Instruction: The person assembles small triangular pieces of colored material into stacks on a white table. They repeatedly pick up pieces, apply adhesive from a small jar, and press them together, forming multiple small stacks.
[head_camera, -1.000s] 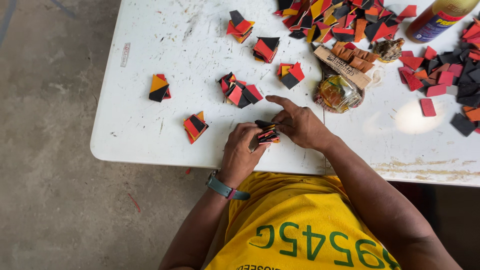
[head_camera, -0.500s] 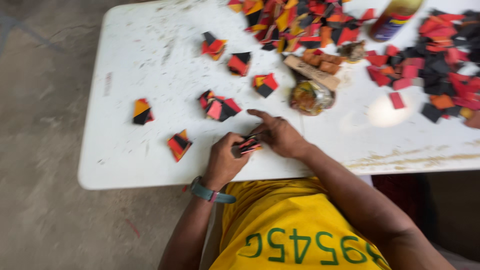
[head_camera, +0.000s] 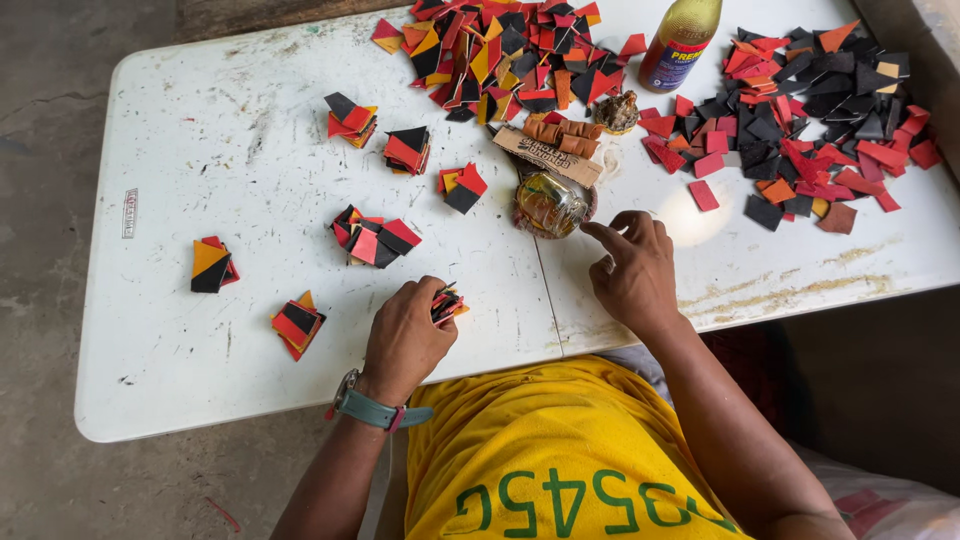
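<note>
While the fingers (head_camera: 438, 300) of the left hand (head_camera: 405, 335) are curled tight around a small stack of cut pieces (head_camera: 447, 303) in red, black and orange, that stack sits at the near middle of the white desk (head_camera: 200, 130), its edges poking out past the fingertips. A teal wristband (head_camera: 375, 410) circles the left wrist. The right hand (head_camera: 635, 270) rests on the desk well apart from the left, holding nothing, its fingers loosely bent and the forefinger stretched toward a small glass jar (head_camera: 550, 203) lying just beside its tip; whether the fingertip touches the jar cannot be told.

Behind the jar lie a flat brown cardboard strip (head_camera: 545, 158) and a few rolled brown pieces (head_camera: 565, 135). Small sorted stacks dot the left half of the desk: one (head_camera: 297, 323) near the left hand, one (head_camera: 211, 265) farther left, a loose cluster (head_camera: 375, 237) above the left hand, and three more (head_camera: 352, 118) (head_camera: 407, 150) (head_camera: 462, 186) beyond it. A big heap of mixed pieces (head_camera: 500, 55) covers the far middle, and another spread of red and black pieces (head_camera: 810, 110) fills the far right. Between those two heaps stands an amber bottle (head_camera: 680, 42). The person wears a yellow shirt (head_camera: 550, 450) with green lettering, and grey concrete floor (head_camera: 50, 200) shows to the left of the desk.
</note>
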